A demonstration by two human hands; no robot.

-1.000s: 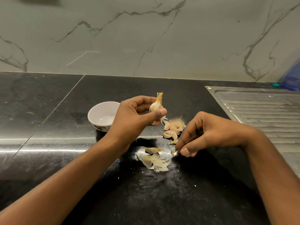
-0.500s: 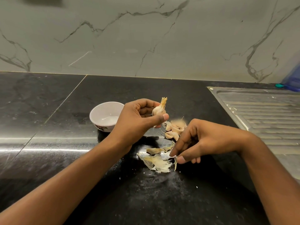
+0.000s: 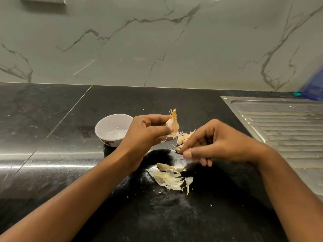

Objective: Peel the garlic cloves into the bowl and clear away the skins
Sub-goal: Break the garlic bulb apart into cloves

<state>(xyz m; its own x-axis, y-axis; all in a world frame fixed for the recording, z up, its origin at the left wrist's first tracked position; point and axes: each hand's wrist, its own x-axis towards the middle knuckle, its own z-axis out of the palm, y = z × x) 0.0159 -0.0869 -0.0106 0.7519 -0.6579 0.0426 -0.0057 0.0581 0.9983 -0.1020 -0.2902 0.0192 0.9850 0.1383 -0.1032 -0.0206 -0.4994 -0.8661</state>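
The tabletop [image 3: 52, 119] is glossy black with faint grey mottling, thin pale seam lines and scattered white specks. Behind it the wall [image 3: 157, 41] is pale grey-green marble crossed by dark grey veins. The bowl [image 3: 111, 124] is white, with what looks like a dark red and black floral print low on its outside. The garlic bulb [image 3: 172, 122] is off-white, its dry stem tan-orange. The cloves [image 3: 183, 138] are cream to pale tan. The skins [image 3: 167, 179] are papery, pale yellow-cream. The drainboard [image 3: 283, 123] is dull silver-grey with parallel ribs. At the far right, a blue object [image 3: 312, 88] and a teal cap [image 3: 296, 93].
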